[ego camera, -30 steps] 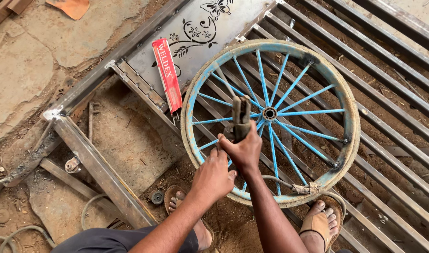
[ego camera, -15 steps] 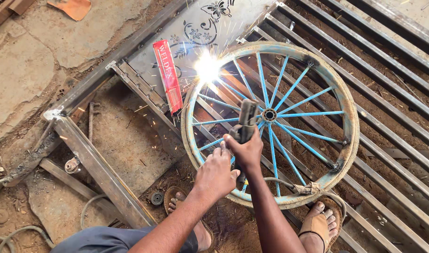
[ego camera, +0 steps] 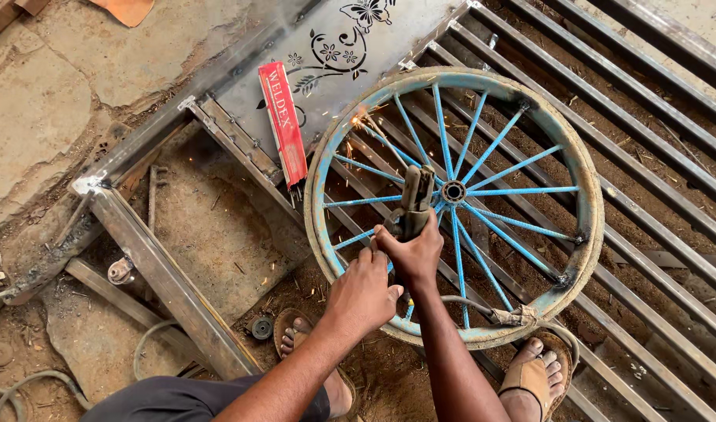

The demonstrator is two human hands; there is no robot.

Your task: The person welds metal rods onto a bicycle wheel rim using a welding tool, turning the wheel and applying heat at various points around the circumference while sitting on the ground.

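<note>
1. A welding holder point(ego camera: 415, 205) is gripped by the right hand point(ego camera: 414, 254), whose fingers are closed tight round its handle.
2. The left hand point(ego camera: 363, 293) is pressed against the right wrist; its fingers are curled, and whether anything is held by them cannot be told.
3. The holder is pointed up and left over a blue spoked wheel point(ego camera: 585, 195), just left of the hub point(ego camera: 453, 191).
4. Orange sparks point(ego camera: 363, 123) are seen at the wheel's upper-left rim.
5. The wheel is laid flat on a metal grille point(ego camera: 655, 133).
6. A red packet point(ego camera: 284, 125) is laid just left of the wheel, on a patterned steel sheet point(ego camera: 350, 39).
7. Two sandalled feet point(ego camera: 530, 379) are placed at the wheel's near edge.
</note>
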